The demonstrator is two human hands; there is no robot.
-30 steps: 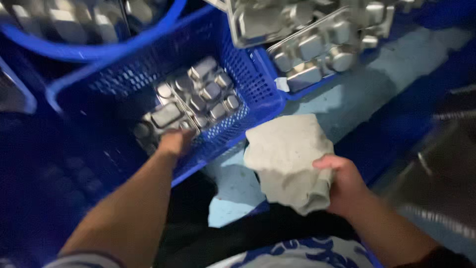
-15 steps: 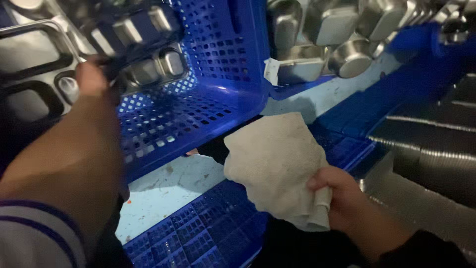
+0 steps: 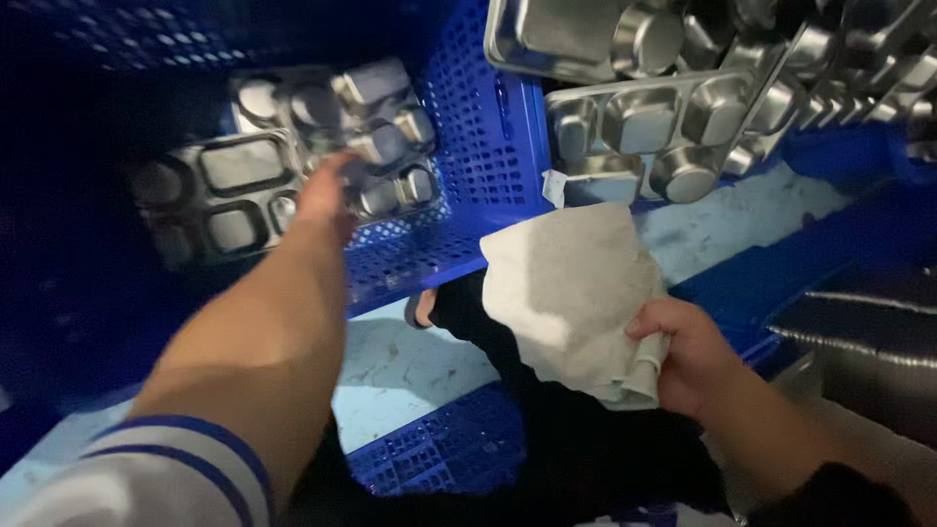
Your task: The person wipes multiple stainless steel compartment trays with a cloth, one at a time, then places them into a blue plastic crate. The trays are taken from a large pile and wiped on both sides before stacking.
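Gripping upper steel compartment tray (image 3: 376, 122) at near edge, left hand (image 3: 327, 195) reaches into blue crate (image 3: 478, 146); fingers closed on tray, partly blurred. Second tray (image 3: 220, 190) beneath, inside same crate. Right hand (image 3: 688, 356), right of crate, fist closed around grey cloth (image 3: 571, 293), held clear of surfaces. More trays (image 3: 644, 127) stacked beyond crate's right wall.

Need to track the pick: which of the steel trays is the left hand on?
The compartment tray inside the blue crate, under the left hand; the other trays lie untouched at upper right.
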